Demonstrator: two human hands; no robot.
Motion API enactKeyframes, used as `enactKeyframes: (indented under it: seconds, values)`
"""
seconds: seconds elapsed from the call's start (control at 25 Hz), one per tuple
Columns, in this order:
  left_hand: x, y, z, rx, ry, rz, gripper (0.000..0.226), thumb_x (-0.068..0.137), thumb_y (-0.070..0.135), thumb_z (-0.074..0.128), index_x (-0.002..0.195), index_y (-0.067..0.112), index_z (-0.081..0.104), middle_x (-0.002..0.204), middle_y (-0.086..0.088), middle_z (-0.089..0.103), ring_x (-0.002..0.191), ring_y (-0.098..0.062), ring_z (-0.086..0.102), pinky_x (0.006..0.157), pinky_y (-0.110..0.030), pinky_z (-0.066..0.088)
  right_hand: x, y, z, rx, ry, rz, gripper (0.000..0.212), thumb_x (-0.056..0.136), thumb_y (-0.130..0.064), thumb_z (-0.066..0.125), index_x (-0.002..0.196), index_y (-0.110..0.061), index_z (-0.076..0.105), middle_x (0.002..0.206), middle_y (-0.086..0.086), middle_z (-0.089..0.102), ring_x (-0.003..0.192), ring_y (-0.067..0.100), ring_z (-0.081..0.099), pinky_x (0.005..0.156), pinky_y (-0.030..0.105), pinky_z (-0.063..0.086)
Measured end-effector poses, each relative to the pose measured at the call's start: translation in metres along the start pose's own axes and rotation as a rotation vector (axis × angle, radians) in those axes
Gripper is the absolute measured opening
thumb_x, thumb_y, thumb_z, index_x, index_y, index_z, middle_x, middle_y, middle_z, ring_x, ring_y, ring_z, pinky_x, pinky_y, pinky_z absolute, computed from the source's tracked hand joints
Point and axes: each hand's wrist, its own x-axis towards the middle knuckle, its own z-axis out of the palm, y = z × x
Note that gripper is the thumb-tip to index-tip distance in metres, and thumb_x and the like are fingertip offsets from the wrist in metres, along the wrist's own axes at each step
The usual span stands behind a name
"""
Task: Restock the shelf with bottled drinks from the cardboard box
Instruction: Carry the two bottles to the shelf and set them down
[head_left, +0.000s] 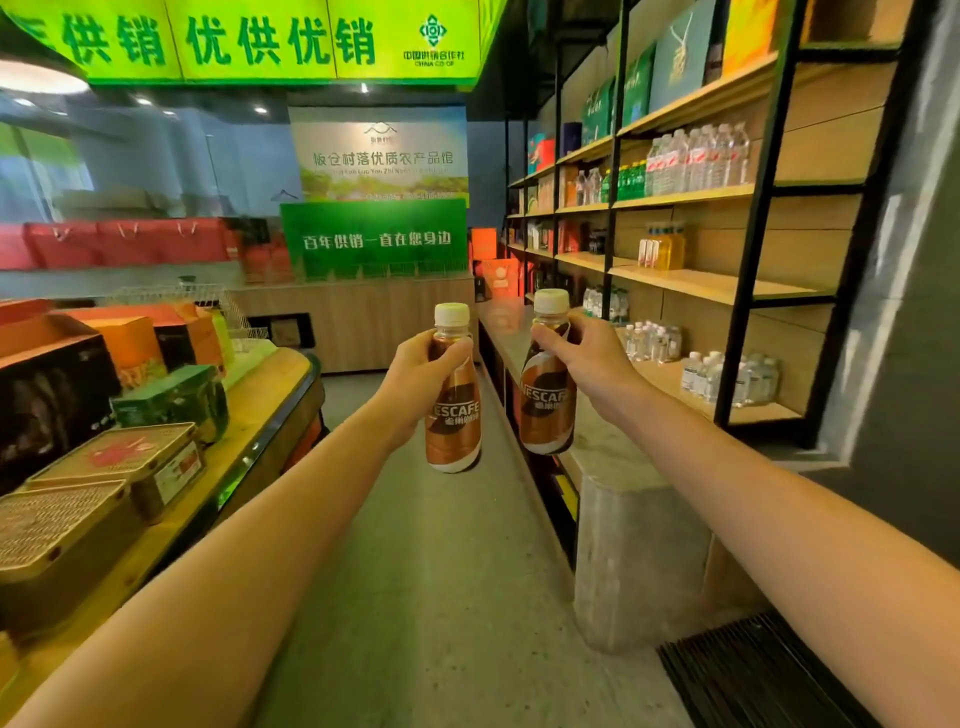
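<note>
Shop shelving (727, 291) on the right is partly filled with water bottles (696, 161). One coffee bottle (453, 421) is gripped near its neck by the left hand (415, 374) and a second coffee bottle (545, 410) by the right hand (589, 358). Both are held upright, likely for setting down together. No cardboard box is seen.

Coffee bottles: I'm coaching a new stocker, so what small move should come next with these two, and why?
Probably swing the right bottle rightward to the shelf. The right grip holds it roughly upright over the aisle, on the shelf's side, and the shelf beside the yellow bottles looks bare. The left bottle, in the left grip, can follow.
</note>
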Motion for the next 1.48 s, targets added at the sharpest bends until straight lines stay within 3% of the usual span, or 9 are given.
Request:
enactKeyframes:
  seconds: [0.2,0.4,0.6,0.84,0.92,1.0,1.16,1.36,1.48]
  values:
    - [0.134,-0.054,-0.007,0.009,0.011,0.017,0.019,0.094,0.024,0.052,0.109,0.013,0.057,0.096,-0.001,0.065,0.088,-0.013,0.061,0.075,-0.028,0.045,0.135,0.053,0.033,-0.016,-0.046,-0.032,0.021,0.090,-0.026,0.059,0.108,-0.015,0.063,0.108,0.004,0.064,0.103,0.019,0.058,0.086,0.031,0.042]
    - [0.296,-0.098,-0.007,-0.018,0.039,-0.006,0.023,0.094,0.024,0.053,0.113,0.012,0.057,0.103,-0.004,0.065,0.097,-0.020,0.061,0.090,-0.038,0.045,0.295,0.100,0.050,-0.029,-0.049,-0.042,0.015,0.090,-0.026,0.059,0.103,-0.019,0.060,0.101,0.001,0.062,0.098,0.016,0.057,0.084,0.031,0.041]
    - [0.431,-0.144,0.004,-0.028,0.021,-0.007,0.021,0.094,0.024,0.053,0.110,0.012,0.057,0.097,-0.003,0.064,0.090,-0.015,0.061,0.083,-0.034,0.045,0.428,0.163,0.068,-0.060,0.002,-0.019,0.028,0.090,-0.029,0.059,0.113,-0.013,0.061,0.112,0.007,0.064,0.103,0.020,0.058,0.086,0.032,0.043]
    - [0.597,-0.204,0.027,-0.046,-0.114,0.047,0.022,0.095,0.021,0.051,0.112,0.009,0.056,0.090,0.000,0.063,0.082,-0.009,0.060,0.067,-0.022,0.044,0.570,0.236,0.093,-0.059,0.067,0.005,0.026,0.091,-0.023,0.058,0.113,-0.009,0.062,0.103,0.004,0.063,0.099,0.019,0.058,0.080,0.028,0.042]
    - [0.643,-0.217,0.033,-0.048,-0.162,0.060,0.022,0.095,0.021,0.052,0.112,0.009,0.057,0.091,-0.001,0.064,0.083,-0.011,0.061,0.070,-0.025,0.046,0.606,0.251,0.095,-0.074,0.093,0.025,0.026,0.091,-0.024,0.058,0.113,-0.010,0.062,0.102,0.002,0.062,0.098,0.018,0.057,0.077,0.026,0.041]
    - [0.711,-0.230,0.044,-0.051,-0.217,0.081,0.020,0.094,0.022,0.053,0.109,0.010,0.058,0.095,-0.005,0.065,0.089,-0.018,0.062,0.083,-0.034,0.049,0.659,0.266,0.095,-0.085,0.130,0.028,0.030,0.091,-0.025,0.058,0.116,-0.009,0.061,0.105,0.004,0.062,0.101,0.019,0.057,0.079,0.027,0.042]
    - [0.819,-0.255,0.084,-0.070,-0.316,0.083,0.022,0.094,0.022,0.054,0.111,0.010,0.058,0.102,-0.009,0.065,0.100,-0.025,0.062,0.094,-0.041,0.046,0.746,0.300,0.076,-0.127,0.220,0.067,0.031,0.091,-0.026,0.057,0.118,-0.010,0.059,0.107,0.003,0.062,0.101,0.017,0.056,0.084,0.031,0.040]
    - [0.923,-0.288,0.164,-0.122,-0.433,0.094,0.025,0.095,0.022,0.052,0.115,0.008,0.057,0.101,-0.007,0.064,0.095,-0.019,0.061,0.085,-0.033,0.047,0.840,0.365,0.028,-0.159,0.346,0.134,0.027,0.090,-0.028,0.059,0.111,-0.012,0.059,0.108,0.006,0.065,0.104,0.023,0.060,0.089,0.037,0.047]
    - [0.993,-0.307,0.228,-0.142,-0.462,0.139,0.024,0.094,0.025,0.053,0.114,0.012,0.058,0.108,-0.009,0.064,0.106,-0.025,0.059,0.097,-0.042,0.044,0.894,0.400,-0.013,-0.180,0.408,0.122,0.025,0.090,-0.024,0.059,0.110,-0.009,0.059,0.104,0.007,0.065,0.102,0.023,0.061,0.084,0.033,0.048]
